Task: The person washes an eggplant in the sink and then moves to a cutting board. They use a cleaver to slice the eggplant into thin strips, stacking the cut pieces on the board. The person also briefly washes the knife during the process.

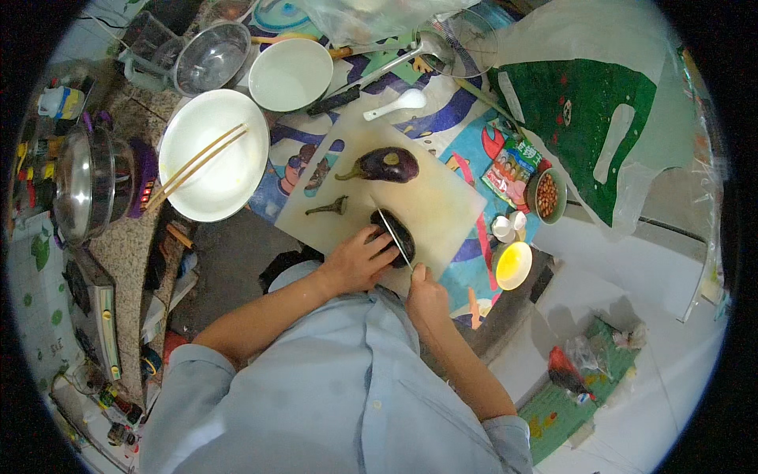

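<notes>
My left hand steadies a dark purple eggplant on the near part of a white cutting board. In my right hand is the handle of a kitchen knife, its thin blade lying across the eggplant close to my left fingertips. How deep the blade sits, I cannot tell. Farther up the board lies another eggplant with its stem attached and a pale round spot on its upper side. A cut-off eggplant stem rests left of my hands.
Left of the board stands a white bowl with chopsticks across it. Beyond are another white bowl, a ladle and a white spoon. At right are a bowl of peanuts, eggshells and a bowl of yellow liquid.
</notes>
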Available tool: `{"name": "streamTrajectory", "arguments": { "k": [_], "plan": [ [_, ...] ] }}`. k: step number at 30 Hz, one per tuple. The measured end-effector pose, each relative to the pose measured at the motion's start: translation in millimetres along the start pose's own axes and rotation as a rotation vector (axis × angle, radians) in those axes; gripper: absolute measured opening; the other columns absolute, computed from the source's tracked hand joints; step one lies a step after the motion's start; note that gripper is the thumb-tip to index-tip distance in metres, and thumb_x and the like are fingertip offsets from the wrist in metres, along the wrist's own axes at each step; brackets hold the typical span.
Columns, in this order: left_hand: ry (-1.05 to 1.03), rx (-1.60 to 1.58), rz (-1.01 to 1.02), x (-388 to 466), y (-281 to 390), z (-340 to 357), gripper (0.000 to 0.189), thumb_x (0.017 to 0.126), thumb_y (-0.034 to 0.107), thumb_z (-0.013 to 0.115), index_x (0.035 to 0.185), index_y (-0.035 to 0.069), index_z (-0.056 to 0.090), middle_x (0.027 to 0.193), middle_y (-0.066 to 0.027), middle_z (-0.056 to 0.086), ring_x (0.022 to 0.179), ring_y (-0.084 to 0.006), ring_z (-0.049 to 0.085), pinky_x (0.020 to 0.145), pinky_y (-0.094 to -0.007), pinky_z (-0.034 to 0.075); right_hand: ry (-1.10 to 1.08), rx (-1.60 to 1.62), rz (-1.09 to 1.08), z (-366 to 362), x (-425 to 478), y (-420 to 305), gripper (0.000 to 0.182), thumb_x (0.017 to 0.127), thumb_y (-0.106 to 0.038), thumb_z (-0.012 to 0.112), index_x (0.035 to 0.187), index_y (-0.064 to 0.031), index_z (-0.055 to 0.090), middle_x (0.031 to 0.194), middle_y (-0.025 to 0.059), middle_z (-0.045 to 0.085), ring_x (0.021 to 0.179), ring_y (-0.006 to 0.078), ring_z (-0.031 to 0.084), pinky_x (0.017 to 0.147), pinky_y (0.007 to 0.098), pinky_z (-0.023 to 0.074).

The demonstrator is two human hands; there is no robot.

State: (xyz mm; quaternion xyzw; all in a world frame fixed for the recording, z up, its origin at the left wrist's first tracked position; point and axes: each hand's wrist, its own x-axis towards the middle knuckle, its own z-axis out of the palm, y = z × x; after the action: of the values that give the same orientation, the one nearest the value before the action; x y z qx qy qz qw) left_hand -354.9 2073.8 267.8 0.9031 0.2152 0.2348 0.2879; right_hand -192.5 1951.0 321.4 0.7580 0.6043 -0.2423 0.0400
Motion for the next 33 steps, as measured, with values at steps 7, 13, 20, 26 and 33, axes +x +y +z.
{"name": "streamTrajectory", "arguments": {
  "k": [7,13,20,26,33],
  "plan": [
    [-0.182,-0.052,-0.146,-3.7,-4.5,-6.8,0.050,0.071,0.018,0.076,0.120,0.020,0.063,0.126,-0.0077,0.056,0.117,-0.0340,0.054,0.090,-0.0443,0.054,0.261,0.211,-0.081,16.4,4.4,24.0,0.016,0.088,-0.007,0.057,0.100,-0.0010,0.049,0.073,0.0197,0.062,0.064,0.0399,0.066,0.058,0.0497,0.0526],
    [-0.120,0.166,0.176,19.2,-30.1,-4.0,0.048,0.076,0.020,0.075,0.122,0.015,0.061,0.119,-0.0086,0.058,0.116,-0.0293,0.055,0.102,-0.0475,0.043,0.293,0.480,0.032,-7.6,10.4,51.2,0.018,0.094,-0.016,0.062,0.096,-0.0022,0.050,0.078,0.0245,0.062,0.067,0.0476,0.061,0.055,0.0540,0.0468],
    [-0.464,-0.158,-0.284,42.7,-6.8,-24.2,0.052,0.079,0.030,0.076,0.124,0.010,0.060,0.118,-0.0148,0.061,0.114,-0.0384,0.058,0.095,-0.0467,0.048,0.415,0.484,0.057,-25.1,-9.2,50.5,0.016,0.092,-0.007,0.063,0.098,0.0012,0.051,0.069,0.0243,0.060,0.065,0.0451,0.060,0.054,0.0483,0.0440],
    [-0.481,-0.194,-0.450,27.0,-18.2,-26.2,0.056,0.081,0.034,0.076,0.128,0.011,0.058,0.120,-0.0169,0.061,0.112,-0.0390,0.059,0.094,-0.0463,0.050,0.358,0.383,-0.025,-26.7,-39.1,49.8,0.014,0.088,-0.004,0.063,0.095,-0.0030,0.051,0.080,0.0200,0.061,0.069,0.0433,0.062,0.057,0.0503,0.0498],
    [-0.270,-0.054,-0.387,-4.1,-10.1,-29.9,0.056,0.076,0.030,0.080,0.125,0.012,0.059,0.114,-0.0150,0.060,0.103,-0.0378,0.060,0.088,-0.0457,0.050,0.228,0.212,-0.092,-9.9,-50.2,58.4,0.012,0.086,-0.002,0.063,0.093,-0.0022,0.054,0.082,0.0189,0.063,0.067,0.0404,0.063,0.058,0.0478,0.0500]
  ]
}}
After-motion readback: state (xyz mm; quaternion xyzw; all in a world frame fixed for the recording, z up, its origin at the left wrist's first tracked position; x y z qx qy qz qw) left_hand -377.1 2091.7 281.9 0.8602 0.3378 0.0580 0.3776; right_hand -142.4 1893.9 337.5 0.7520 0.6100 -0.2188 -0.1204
